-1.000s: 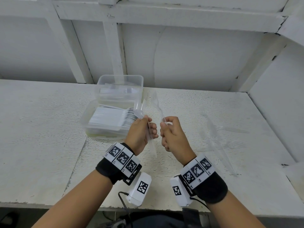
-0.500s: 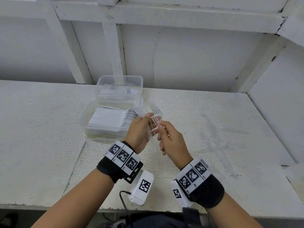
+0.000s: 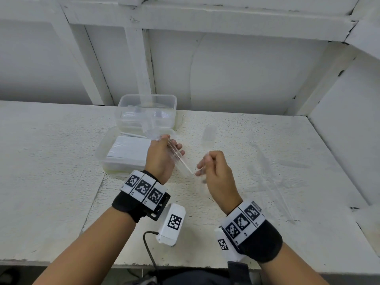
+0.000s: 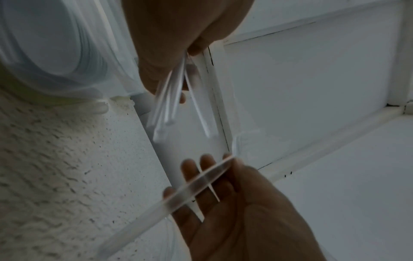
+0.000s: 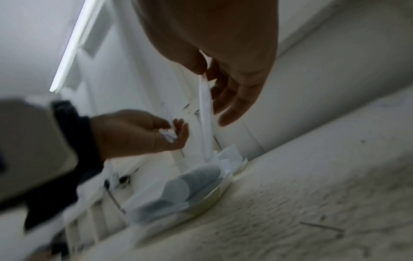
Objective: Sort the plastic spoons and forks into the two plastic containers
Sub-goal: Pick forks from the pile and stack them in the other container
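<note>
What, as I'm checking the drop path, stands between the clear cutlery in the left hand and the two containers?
Nothing visible. The left hand holds the clear cutlery beside the near container's rim, the far container behind; both stand open. The right hand, pinching one piece, is apart.

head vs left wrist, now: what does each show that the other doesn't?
Head only: both clear containers, the rear container and the near container, with cutlery stacked inside, loose clear cutlery on the table to the right, and both wrist bands.

Left wrist only: the separate handle ends fanned below the left hand, and a clear handle lying across the right hand's fingers.

Both: the left hand gripping a bundle of clear utensils, the right hand pinching one.
</note>
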Demonstrator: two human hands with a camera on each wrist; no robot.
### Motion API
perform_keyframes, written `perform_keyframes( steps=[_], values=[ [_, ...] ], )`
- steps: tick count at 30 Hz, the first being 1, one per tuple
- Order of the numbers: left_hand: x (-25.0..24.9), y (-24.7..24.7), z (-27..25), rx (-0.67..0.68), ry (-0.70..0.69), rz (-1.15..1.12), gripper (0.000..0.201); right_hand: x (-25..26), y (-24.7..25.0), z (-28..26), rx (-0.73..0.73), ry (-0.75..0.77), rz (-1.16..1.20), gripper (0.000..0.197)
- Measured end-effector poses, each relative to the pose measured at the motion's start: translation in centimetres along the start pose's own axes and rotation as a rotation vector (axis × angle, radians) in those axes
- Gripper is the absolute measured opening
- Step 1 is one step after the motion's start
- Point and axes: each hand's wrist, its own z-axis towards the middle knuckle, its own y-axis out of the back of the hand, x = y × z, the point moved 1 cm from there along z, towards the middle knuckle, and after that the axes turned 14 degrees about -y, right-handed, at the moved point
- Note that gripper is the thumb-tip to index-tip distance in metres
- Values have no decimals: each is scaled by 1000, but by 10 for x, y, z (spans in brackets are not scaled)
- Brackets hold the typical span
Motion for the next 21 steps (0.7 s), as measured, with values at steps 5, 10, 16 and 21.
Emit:
perform_keyframes(
  steps=[5,10,16,21],
  values=[
    [-1,-3,-3,84,45,52,13,3,12,14,-80,-50,185,22],
    [11,-8,-11,259,100,109,15,10,9,23,-15,-48,238,24],
    [11,-15,-16,434,150,13,23,11,-5,26,-46,-7,227,18],
    [9,-16,-18,483,183,-21,29,12,-3,27,-24,36,225,23]
  ],
)
